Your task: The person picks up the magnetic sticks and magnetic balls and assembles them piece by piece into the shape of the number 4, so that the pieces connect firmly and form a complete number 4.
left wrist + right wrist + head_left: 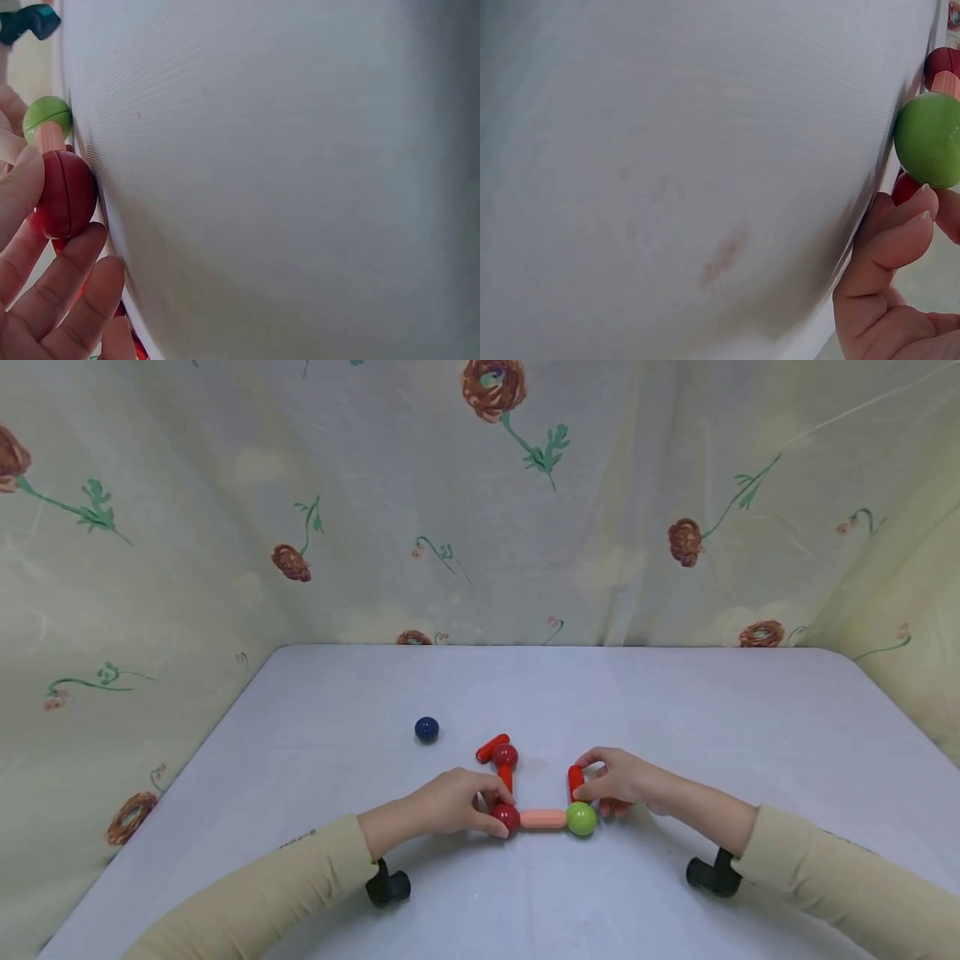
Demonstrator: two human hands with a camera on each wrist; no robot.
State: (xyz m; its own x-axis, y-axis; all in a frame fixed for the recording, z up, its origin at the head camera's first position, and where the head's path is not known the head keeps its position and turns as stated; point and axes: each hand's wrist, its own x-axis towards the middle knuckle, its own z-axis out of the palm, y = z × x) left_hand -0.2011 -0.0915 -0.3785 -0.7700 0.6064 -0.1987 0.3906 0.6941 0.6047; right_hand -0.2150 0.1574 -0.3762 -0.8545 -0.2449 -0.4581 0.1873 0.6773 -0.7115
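My left hand [459, 802] pinches a dark red ball [506, 820] between thumb and fingers; the left wrist view also shows this red ball [66, 195] in its grip. A salmon-pink rod [543, 819] joins that ball to a green ball [582, 819]. From the red ball a short red rod [506, 775] runs back to a second red ball [505, 755]. My right hand [621, 781] holds another red rod [576, 782] by its sides, its near end at the green ball. Whether that end touches is unclear; in the right wrist view fingertips lie beside the green ball [930, 141].
A loose red rod [491, 748] lies by the far red ball, and a dark blue ball [427, 729] sits farther back to the left. All rest on a white-covered table [712, 718]. Behind hangs a flowered curtain [585, 560]. A black wrist camera [388, 887] is strapped under the left sleeve.
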